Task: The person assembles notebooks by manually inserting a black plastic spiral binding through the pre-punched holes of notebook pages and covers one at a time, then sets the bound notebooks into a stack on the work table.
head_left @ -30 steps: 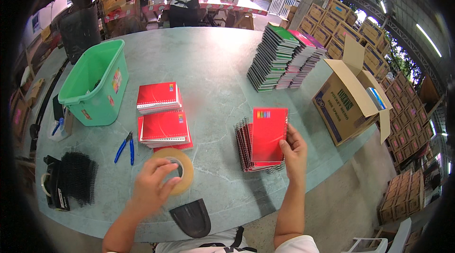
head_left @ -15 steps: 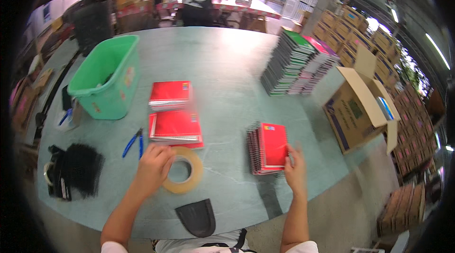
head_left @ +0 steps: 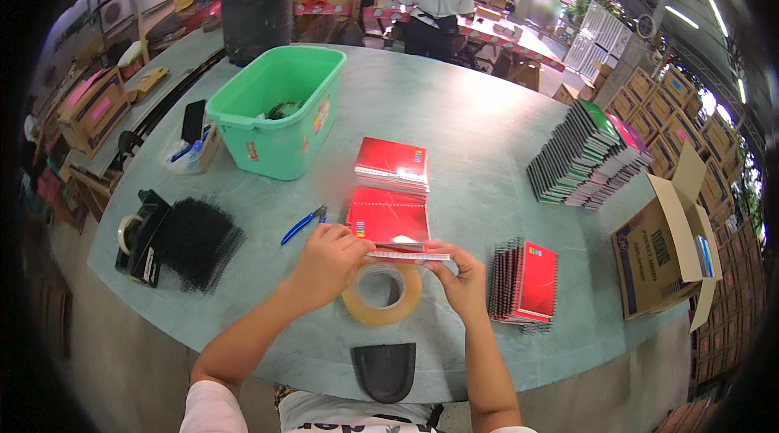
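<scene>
Red covers everywhere on our table. A moment ago our right hand (head_left: 461, 279) was over at the wire-bound notebook stack (head_left: 536, 279); now it's left that alone and come in to meet our left hand (head_left: 331, 253). Between them we've got a thin red notebook block (head_left: 410, 255), edge toward us, fingers pinching it at both ends. So we're two-handed on one piece, and that wire-bound stack sits untouched around half past three from it. No coil that we can make out on the held edge. Clear tape roll (head_left: 381, 316) at six o'clock, more red notebook blocks (head_left: 391, 218) at twelve, blue-handled cutters (head_left: 296, 230) near ten.
</scene>
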The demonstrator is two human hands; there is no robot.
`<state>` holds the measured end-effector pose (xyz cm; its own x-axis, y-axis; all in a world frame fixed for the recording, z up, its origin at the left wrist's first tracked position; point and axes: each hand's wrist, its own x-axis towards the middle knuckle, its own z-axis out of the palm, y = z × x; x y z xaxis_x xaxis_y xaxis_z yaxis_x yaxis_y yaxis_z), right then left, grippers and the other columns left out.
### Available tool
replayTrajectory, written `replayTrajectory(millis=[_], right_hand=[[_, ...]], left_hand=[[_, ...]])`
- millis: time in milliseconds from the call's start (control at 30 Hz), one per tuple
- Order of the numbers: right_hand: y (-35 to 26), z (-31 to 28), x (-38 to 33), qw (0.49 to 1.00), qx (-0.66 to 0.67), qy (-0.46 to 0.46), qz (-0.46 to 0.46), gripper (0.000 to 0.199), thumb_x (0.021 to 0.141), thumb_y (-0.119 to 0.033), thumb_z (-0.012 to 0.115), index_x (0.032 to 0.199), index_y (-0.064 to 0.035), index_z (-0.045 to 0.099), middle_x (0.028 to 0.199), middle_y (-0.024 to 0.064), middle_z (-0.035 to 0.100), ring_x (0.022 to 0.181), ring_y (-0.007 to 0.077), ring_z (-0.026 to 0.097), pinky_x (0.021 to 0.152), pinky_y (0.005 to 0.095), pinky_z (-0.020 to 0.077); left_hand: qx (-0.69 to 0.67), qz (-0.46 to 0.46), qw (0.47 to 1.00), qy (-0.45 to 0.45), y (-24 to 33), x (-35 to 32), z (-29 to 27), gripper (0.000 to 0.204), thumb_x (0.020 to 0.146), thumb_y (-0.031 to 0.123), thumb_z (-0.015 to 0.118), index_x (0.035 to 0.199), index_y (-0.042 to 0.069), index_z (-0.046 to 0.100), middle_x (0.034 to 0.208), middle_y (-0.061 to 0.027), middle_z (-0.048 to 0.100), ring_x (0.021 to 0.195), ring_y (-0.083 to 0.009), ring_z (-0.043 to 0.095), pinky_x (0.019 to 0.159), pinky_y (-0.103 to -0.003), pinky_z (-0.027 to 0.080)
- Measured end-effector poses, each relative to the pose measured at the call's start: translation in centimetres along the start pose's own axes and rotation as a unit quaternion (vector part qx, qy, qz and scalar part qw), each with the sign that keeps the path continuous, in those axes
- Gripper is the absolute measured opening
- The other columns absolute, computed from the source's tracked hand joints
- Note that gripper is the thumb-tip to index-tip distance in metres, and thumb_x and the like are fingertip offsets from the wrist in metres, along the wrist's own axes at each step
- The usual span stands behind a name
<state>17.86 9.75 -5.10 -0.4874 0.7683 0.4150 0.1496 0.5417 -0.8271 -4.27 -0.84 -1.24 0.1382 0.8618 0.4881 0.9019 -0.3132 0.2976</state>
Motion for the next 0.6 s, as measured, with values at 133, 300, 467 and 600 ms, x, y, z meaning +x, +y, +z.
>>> replayTrajectory(millis=[133,300,467,600], right_hand=[[0.0,1.8,-0.1,0.963,0.240,-0.045,0.117,0.019,0.079,0.001,0.069,0.097,0.0016,0.064,0.096,0.0082,0.068,0.087,0.0115,0.062,0.081,0.0274,0.0495],[1.4,5.9,-1.2,0.950,0.258,-0.054,0.168,0.016,0.078,0.004,0.068,0.093,0.0003,0.064,0.089,0.0057,0.068,0.080,0.0091,0.060,0.074,0.0250,0.0488],[-0.3,4.1,-0.3,0.952,0.251,-0.091,0.152,0.016,0.077,0.001,0.071,0.091,-0.0009,0.062,0.086,0.0032,0.066,0.081,0.0092,0.059,0.074,0.0254,0.0483],[1.3,4.9,-1.7,0.959,0.199,-0.093,0.179,0.023,0.076,-0.001,0.071,0.097,-0.0014,0.061,0.090,0.0046,0.066,0.082,0.0110,0.060,0.076,0.0270,0.0481]], left_hand=[[-0.276,-0.146,0.950,0.018,-2.0,-1.6,0.8,0.021,0.075,0.006,0.070,0.096,0.005,0.065,0.091,-0.0070,0.067,0.085,-0.0213,0.062,0.076,-0.034,0.048],[-0.591,-0.318,0.740,0.035,-1.8,-2.8,4.7,0.026,0.068,0.000,0.079,0.091,0.002,0.066,0.091,-0.0070,0.068,0.087,-0.0090,0.062,0.075,-0.023,0.050],[-0.515,-0.235,0.824,-0.018,-2.3,-1.8,3.1,0.025,0.069,0.004,0.080,0.089,0.002,0.066,0.090,-0.0037,0.068,0.083,-0.0077,0.061,0.074,-0.024,0.049],[-0.558,-0.272,0.783,-0.033,-3.0,-2.3,4.9,0.023,0.070,0.009,0.080,0.087,0.003,0.065,0.084,0.0000,0.067,0.080,-0.0057,0.059,0.070,-0.023,0.047]])
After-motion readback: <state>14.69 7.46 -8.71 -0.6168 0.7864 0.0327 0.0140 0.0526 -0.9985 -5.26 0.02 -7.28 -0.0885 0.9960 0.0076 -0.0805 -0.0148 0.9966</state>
